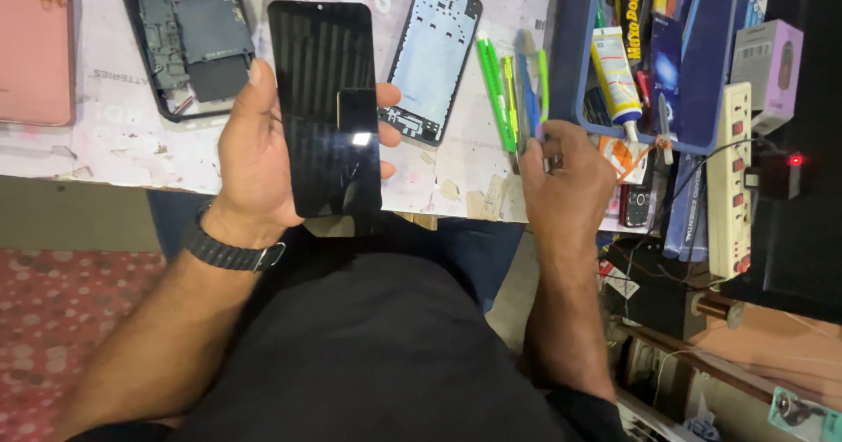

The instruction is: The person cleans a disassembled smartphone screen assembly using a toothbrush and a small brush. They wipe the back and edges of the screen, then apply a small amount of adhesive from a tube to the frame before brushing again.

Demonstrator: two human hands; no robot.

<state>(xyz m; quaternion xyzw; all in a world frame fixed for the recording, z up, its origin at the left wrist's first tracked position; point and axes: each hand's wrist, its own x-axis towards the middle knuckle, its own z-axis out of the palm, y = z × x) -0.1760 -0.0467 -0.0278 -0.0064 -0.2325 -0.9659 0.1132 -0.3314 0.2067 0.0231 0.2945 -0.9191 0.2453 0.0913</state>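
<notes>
Phone screen (326, 109), black and flat, sits in the left hand (254, 157) above the edge of the table (123, 135). The thumb presses one long side and the fingertips press the other, so this grip pinches the glass. The right hand (566, 179) is closed around a blue tool (529, 91) beside some green pens (495, 91). A phone frame (432, 56) lies on the table just behind the screen. An opened phone back (189, 47) lies farther left.
</notes>
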